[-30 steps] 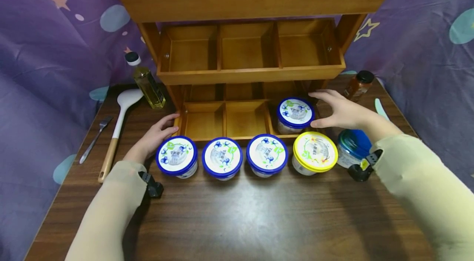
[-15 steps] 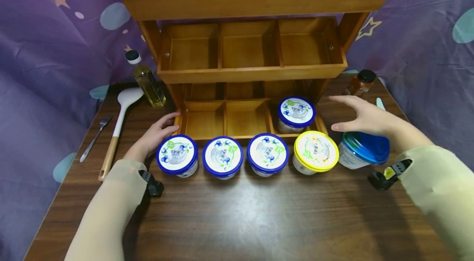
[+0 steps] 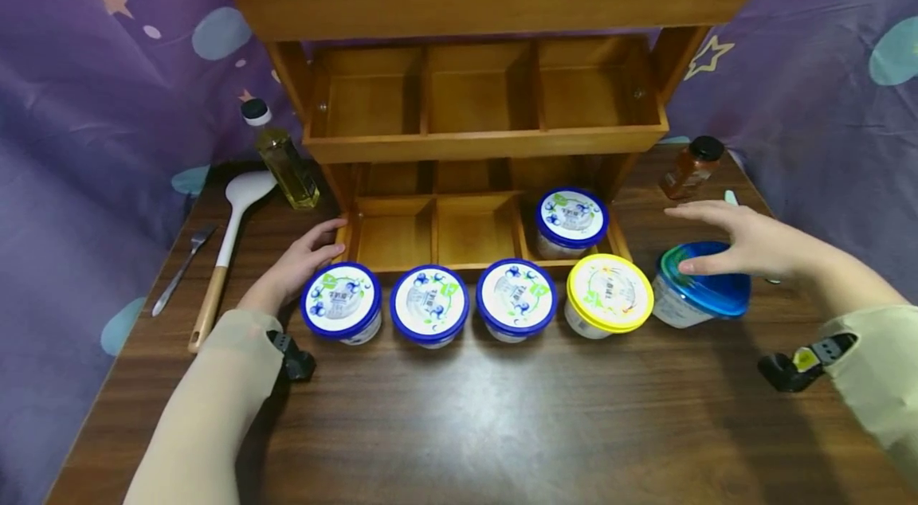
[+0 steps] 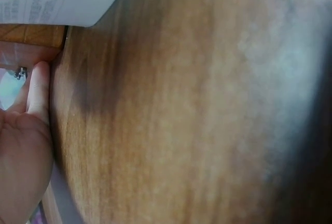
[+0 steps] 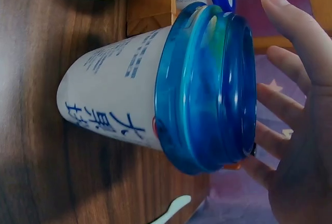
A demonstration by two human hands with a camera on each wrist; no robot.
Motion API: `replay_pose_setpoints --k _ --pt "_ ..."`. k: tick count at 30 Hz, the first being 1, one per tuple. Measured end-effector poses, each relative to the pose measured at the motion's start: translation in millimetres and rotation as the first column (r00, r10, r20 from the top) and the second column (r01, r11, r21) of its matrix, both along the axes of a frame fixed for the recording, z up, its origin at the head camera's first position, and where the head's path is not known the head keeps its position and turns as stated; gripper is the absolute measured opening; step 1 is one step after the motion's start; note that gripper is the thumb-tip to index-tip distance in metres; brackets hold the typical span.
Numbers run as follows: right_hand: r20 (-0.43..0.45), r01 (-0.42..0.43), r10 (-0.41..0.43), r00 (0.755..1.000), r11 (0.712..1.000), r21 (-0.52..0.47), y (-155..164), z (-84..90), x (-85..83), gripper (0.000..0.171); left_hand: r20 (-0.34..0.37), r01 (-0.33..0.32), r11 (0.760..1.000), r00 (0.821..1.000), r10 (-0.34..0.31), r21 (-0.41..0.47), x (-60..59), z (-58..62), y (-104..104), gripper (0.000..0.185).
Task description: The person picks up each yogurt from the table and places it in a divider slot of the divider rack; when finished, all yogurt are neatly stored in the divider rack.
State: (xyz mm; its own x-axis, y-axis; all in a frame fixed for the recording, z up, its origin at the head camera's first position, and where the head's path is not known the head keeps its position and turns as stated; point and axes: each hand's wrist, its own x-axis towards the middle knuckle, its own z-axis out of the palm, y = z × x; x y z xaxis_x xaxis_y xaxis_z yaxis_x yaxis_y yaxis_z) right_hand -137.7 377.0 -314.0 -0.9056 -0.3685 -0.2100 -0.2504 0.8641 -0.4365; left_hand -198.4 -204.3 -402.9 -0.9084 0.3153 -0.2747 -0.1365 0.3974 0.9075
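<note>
My left hand point(image 3: 296, 266) rests its fingertips against the left side of the wooden shelf's bottom tray point(image 3: 396, 267). My right hand point(image 3: 760, 250), fingers spread and holding nothing, hovers over a white tub with a translucent blue lid point(image 3: 717, 290). The right wrist view shows this tub's printed wall point(image 5: 114, 86) and the hand just beyond its lid. Left of it stands a yellow-lidded tub point(image 3: 610, 294). Three blue-rimmed tubs continue that row: one on the right point(image 3: 516, 296), one in the middle point(image 3: 429, 303), one at the left point(image 3: 341, 301). Another blue-rimmed tub point(image 3: 571, 217) sits in the tray's right compartment.
Two more shelf tiers rise above, the middle tray point(image 3: 484, 146) and the top tray point(image 3: 502, 7). On the left are an oil bottle point(image 3: 287, 166), a white ladle with wooden handle point(image 3: 233, 234) and a fork point(image 3: 182, 270). A dark-capped jar point(image 3: 692, 166) stands at the right.
My right hand has moved right, away from the blue-rimmed tub in the tray, to over the blue-lidded tub. My left hand keeps its place on the tray's side.
</note>
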Motion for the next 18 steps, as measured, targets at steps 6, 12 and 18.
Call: replay_pose_setpoints --k 6,12,18 --pt "0.038 -0.038 0.037 0.999 0.999 0.027 8.3 -2.1 10.2 0.081 -0.001 0.003 1.0 1.0 -0.003 -0.019 0.5 0.0 0.4 0.058" --pt "0.051 -0.013 0.009 0.999 0.997 0.075 11.6 -4.7 20.7 0.083 -0.021 0.014 1.0 1.0 -0.014 -0.025 -0.4 -0.9 -0.1 0.058" --pt "0.039 -0.03 0.028 0.999 0.998 0.06 18.1 -8.6 26.4 0.084 -0.009 0.013 0.999 1.0 -0.013 -0.031 -0.7 -1.2 -1.6 0.059"
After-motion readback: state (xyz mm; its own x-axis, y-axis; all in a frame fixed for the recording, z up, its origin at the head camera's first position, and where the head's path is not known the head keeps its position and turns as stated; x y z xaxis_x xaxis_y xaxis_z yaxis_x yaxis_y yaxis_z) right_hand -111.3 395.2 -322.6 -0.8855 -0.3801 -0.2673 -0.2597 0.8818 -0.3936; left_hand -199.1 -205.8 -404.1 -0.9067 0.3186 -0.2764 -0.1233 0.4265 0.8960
